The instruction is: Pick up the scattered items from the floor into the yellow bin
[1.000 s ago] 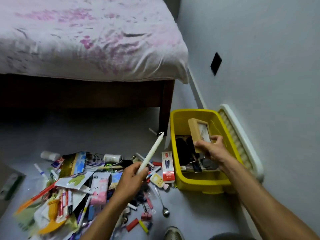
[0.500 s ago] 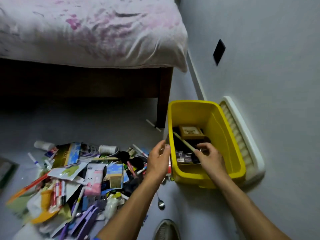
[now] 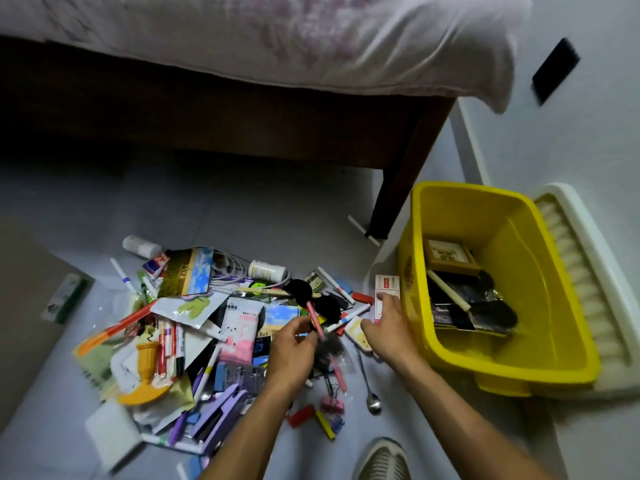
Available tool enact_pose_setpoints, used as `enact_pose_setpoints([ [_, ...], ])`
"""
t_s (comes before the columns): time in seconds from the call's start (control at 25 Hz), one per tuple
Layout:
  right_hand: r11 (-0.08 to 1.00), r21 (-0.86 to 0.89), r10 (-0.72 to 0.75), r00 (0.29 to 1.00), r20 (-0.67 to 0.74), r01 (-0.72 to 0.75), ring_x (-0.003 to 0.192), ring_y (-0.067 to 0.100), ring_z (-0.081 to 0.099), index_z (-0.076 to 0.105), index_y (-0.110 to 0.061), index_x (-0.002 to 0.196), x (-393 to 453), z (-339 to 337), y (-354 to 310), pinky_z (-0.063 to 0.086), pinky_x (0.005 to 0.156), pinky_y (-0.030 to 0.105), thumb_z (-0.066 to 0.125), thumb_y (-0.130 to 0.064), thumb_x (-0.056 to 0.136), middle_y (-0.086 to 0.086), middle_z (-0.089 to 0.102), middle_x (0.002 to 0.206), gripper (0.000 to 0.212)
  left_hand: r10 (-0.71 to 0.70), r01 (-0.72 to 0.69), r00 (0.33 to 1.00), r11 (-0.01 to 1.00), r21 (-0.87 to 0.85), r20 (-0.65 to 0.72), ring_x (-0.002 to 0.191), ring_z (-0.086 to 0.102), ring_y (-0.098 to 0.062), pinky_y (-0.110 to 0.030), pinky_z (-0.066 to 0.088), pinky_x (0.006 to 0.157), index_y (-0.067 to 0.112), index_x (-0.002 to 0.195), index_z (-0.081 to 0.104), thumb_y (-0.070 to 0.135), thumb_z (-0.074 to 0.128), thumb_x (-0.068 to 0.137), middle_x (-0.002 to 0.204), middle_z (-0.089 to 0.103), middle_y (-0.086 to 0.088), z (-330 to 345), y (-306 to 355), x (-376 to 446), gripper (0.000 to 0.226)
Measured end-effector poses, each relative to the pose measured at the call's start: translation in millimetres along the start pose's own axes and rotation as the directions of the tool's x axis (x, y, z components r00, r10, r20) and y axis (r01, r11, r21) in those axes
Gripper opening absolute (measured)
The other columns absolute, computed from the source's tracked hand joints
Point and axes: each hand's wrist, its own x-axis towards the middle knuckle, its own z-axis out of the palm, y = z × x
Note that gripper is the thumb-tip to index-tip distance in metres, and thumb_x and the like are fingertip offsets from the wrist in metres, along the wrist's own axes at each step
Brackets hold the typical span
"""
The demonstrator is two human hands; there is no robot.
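- One yellow bin (image 3: 550, 344) on the floor (image 3: 263, 216), right of one scattered pile (image 3: 194, 327).
- Left hand (image 3: 294, 351) pinches one pink-handled brush (image 3: 317, 320) over the pile.
- Right hand (image 3: 388, 327), fingers loosely spread, rests on one white-red box (image 3: 386, 289) just beside the bin.

yellow bin (image 3: 540, 355): glossy plastic | spoon (image 3: 373, 405): shiny metal | bed leg (image 3: 401, 188): dark wood

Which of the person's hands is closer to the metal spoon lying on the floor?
Left, narrowly. The left hand, gripping a pink-handled brush, is to the left of the spoon, close to its handle. The right hand is beyond it, touching the red-and-white box.
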Motion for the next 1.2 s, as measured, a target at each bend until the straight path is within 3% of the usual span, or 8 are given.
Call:
enact_pose_setpoints([
  [0.08,0.985,-0.075,0.146,0.983,-0.108,-0.155,0.142,0.034,0.029,0.022,-0.018,0.149,25.9,19.5,8.9,0.032,0.114,0.047,0.068,-0.020,0.086,0.010,0.022,0.158,0.079,0.007,-0.007,1.000,1.000,0.028,0.021,0.081,0.058,0.004,-0.015,0.045,0.062,0.032,0.104,0.064,0.007,0.058,0.091,0.095,0.064,0.016,3.3,-3.8,20.0,0.029],
  [0.24,0.925,0.058,0.381,0.905,-0.188,-0.377,0.127,0.040,0.048,0.019,-0.024,0.148,55.3,59.3,33.1,0.045,0.100,0.055,0.072,-0.023,0.085,0.016,0.042,0.146,0.083,-0.014,0.010,0.998,0.998,0.057,0.069,0.090,0.062,-0.002,-0.019,0.048,0.072,0.029,0.107,0.067,0.007,0.058,0.091,0.104,0.068,0.007,6.9,-24.7,48.5,0.029],
  [0.52,0.933,0.351,0.005,0.970,-0.243,0.083,0.087,0.013,0.067,0.032,-0.040,0.134,-3.7,46.3,-9.4,0.062,0.065,0.035,0.072,-0.033,0.084,-0.002,0.061,0.118,0.064,0.016,-0.015,0.999,1.000,0.015,-0.030,0.090,0.063,-0.008,-0.028,0.053,0.078,0.033,0.093,0.067,0.006,0.057,0.093,0.097,0.068,0.011,-13.5,-28.8,63.9,0.029],
  [0.64,0.853,0.404,-0.088,0.853,-0.514,0.331,0.090,0.007,0.065,0.034,-0.036,0.136,-33.6,-23.8,-20.3,0.056,0.056,0.017,0.075,-0.025,0.082,-0.007,0.054,0.121,0.068,0.045,-0.044,0.999,0.999,0.006,-0.017,0.096,0.062,-0.010,-0.033,0.053,0.086,0.032,0.098,0.067,0.008,0.057,0.093,0.103,0.067,0.008,-14.0,-7.4,51.0,0.026],
  [0.72,0.944,0.192,-0.089,0.767,-0.636,0.269,0.106,0.020,0.061,0.033,-0.030,0.139,-37.0,-79.6,-15.5,0.058,0.073,0.029,0.073,-0.031,0.084,0.005,0.053,0.133,0.069,0.064,-0.064,0.997,0.998,-0.007,-0.033,0.097,0.062,-0.010,-0.030,0.052,0.085,0.027,0.104,0.068,0.010,0.057,0.093,0.106,0.067,0.005,-14.2,10.1,39.9,0.024],
  [0.84,0.977,-0.202,-0.050,0.864,-0.501,-0.061,0.139,0.041,0.030,0.035,-0.020,0.145,-41.5,-115.9,-11.1,0.030,0.110,0.060,0.068,-0.044,0.084,0.016,0.032,0.154,0.073,0.059,-0.059,0.998,0.998,0.012,-0.024,0.092,0.062,-0.011,-0.023,0.046,0.074,0.024,0.108,0.068,0.013,0.058,0.092,0.106,0.066,0.005,-15.0,24.1,16.3,0.021],
  [1.0,0.882,-0.297,-0.424,0.891,-0.164,0.366,0.130,0.031,0.044,0.055,-0.013,0.129,-71.9,-56.9,-52.7,0.039,0.106,0.044,0.068,-0.028,0.086,0.011,0.049,0.141,0.047,0.012,-0.009,0.997,1.000,0.029,-0.079,0.095,0.060,-0.013,-0.024,0.045,0.080,0.022,0.112,0.066,0.015,0.057,0.091,0.111,0.066,0.004,-47.9,19.8,-3.6,0.024],
  [1.2,0.687,-0.272,-0.580,0.733,0.354,0.674,0.114,0.020,0.055,0.062,-0.022,0.115,-72.6,29.1,-95.6,0.040,0.094,0.030,0.059,-0.027,0.087,-0.002,0.058,0.128,0.029,0.056,0.016,0.975,0.946,0.323,-0.213,0.103,0.063,-0.022,-0.031,0.050,0.089,0.020,0.111,0.066,0.013,0.059,0.083,0.116,0.068,-0.002,-130.2,-0.6,16.1,0.029],
])
